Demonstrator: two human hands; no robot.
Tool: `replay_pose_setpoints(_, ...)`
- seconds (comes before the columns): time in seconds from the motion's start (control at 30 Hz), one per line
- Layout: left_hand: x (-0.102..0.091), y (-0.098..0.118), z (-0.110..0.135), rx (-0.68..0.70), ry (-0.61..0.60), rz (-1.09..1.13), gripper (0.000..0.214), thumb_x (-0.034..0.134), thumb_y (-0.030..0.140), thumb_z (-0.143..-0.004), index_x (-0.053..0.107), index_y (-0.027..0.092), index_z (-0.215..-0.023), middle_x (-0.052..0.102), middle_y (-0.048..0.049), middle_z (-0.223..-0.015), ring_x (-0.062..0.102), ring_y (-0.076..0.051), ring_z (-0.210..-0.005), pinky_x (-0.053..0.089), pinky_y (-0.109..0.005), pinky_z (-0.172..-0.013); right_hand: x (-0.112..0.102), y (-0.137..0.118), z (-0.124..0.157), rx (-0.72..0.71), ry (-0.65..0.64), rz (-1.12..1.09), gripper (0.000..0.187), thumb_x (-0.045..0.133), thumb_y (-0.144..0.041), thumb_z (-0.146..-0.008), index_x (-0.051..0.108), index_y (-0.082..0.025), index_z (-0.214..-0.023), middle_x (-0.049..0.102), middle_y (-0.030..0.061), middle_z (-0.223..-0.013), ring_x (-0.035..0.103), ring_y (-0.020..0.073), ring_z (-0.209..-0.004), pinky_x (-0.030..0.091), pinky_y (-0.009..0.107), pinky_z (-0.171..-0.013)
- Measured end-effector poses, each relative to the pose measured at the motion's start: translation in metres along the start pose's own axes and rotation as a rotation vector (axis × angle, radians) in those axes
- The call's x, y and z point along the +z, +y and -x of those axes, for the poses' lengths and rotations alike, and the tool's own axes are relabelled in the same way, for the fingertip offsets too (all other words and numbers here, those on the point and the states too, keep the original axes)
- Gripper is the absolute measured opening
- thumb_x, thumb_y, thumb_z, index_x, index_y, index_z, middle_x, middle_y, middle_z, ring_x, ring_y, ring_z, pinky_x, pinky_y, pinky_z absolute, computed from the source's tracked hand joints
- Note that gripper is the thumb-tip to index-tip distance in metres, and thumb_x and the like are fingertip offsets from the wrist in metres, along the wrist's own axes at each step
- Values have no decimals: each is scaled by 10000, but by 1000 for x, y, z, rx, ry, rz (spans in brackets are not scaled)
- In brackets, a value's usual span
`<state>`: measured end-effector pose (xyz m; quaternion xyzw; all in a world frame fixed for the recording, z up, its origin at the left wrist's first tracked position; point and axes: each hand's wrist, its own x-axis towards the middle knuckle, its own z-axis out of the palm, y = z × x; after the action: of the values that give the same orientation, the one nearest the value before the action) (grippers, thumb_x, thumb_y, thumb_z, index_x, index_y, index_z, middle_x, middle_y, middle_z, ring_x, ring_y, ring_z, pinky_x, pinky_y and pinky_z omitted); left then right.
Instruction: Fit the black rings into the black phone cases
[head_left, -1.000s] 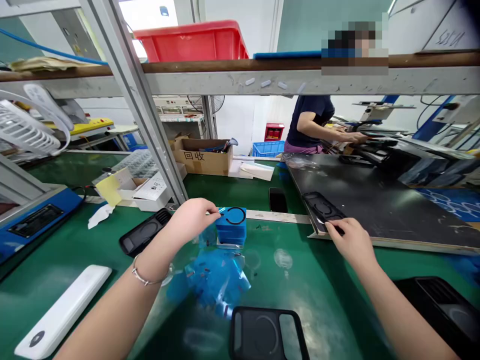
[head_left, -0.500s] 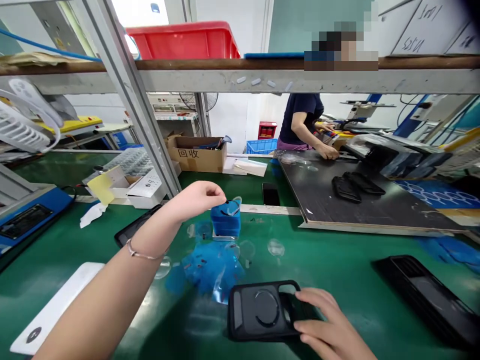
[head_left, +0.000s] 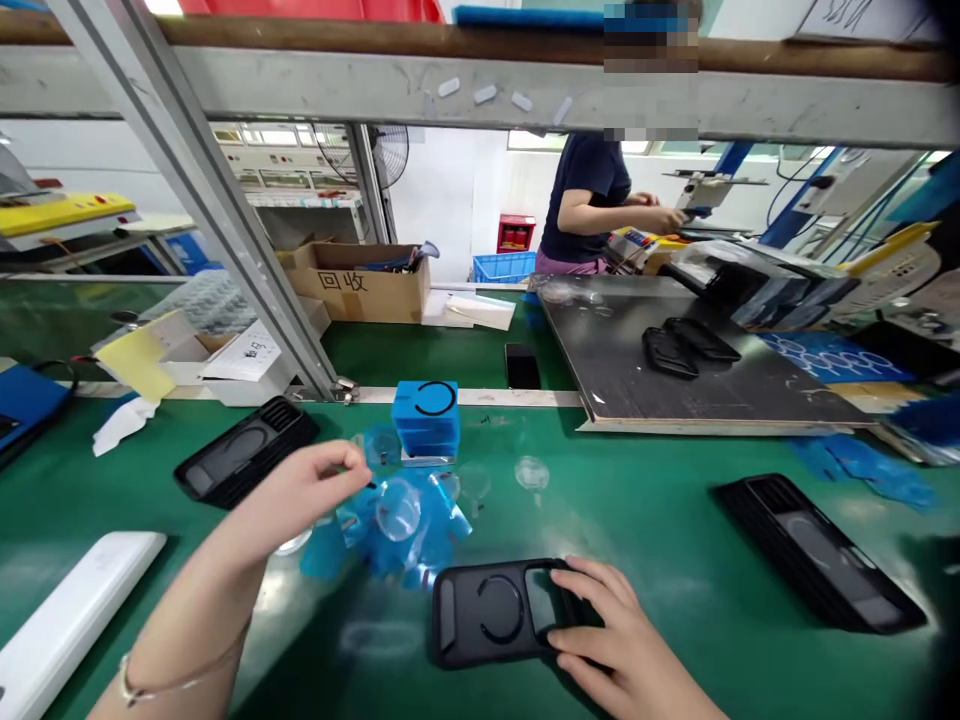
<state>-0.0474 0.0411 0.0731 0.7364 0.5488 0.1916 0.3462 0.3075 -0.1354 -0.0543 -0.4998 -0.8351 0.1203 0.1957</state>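
Note:
My right hand (head_left: 611, 645) lies on the right end of a black phone case (head_left: 487, 612) that rests flat on the green mat near me, with the fingers curled at its camera opening. My left hand (head_left: 300, 495) hovers left of a heap of blue and clear film scraps (head_left: 390, 535), thumb and forefinger pinched on a clear round film (head_left: 397, 510). Behind the heap stands a small blue stack of pads (head_left: 425, 420) with a black ring on top.
More black cases lie at the left (head_left: 244, 460) and the right (head_left: 817, 550). A white power bank (head_left: 67, 610) sits near left. A black board (head_left: 600, 350) carries two cases (head_left: 686, 345). A slanted metal post (head_left: 195, 200), a cardboard box (head_left: 360, 285) and a co-worker (head_left: 585, 200) are beyond.
My left hand came off the blue stack towards me with a film pinched. My right hand left the case on the black board and settled on the near case.

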Motion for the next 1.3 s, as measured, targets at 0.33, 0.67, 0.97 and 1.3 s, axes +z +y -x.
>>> replay_pose_setpoints(0.33, 62, -55, 7, -138, 311, -365, 527, 592, 423, -745, 626, 208, -1224, 660, -153, -1186, 553, -399, -1175, 425, -553, -983, 9, 11, 9, -3, 114, -64, 319, 658, -405, -897, 676, -376, -1214, 507, 71, -1479, 479, 379, -1347, 583, 515, -912)
replay_pose_setpoints(0.67, 4, 22, -78, 64, 258, -135, 455, 486, 523, -906, 752, 221, -1118, 741, -59, -1189, 687, -281, -1090, 552, -344, -901, 11, 30, 2, 251, 310, -81, 290, 496, -451, -976, 728, -395, -1140, 670, 44, -1303, 663, 326, -1160, 674, 382, -725)
replay_pose_setpoints(0.97, -1, 34, -87, 360, 271, -444, 294, 512, 305, -901, 786, 226, -968, 672, -82, -1310, 608, -329, -1236, 427, -515, -1075, 15, 50, 3, 412, 375, -202, 309, 497, -463, -975, 761, -367, -1104, 711, 58, -1229, 713, 306, -1068, 678, 329, -671)
replay_pose_setpoints(1.3, 4, 37, -81, 532, 352, -645, 326, 456, 236, -941, 764, 210, -1044, 726, -89, -1215, 627, -327, -1189, 474, -525, -995, 6, 41, -2, 440, 369, -227, 310, 505, -491, -958, 779, -375, -1044, 725, 60, -1189, 735, 289, -1010, 671, 298, -633)
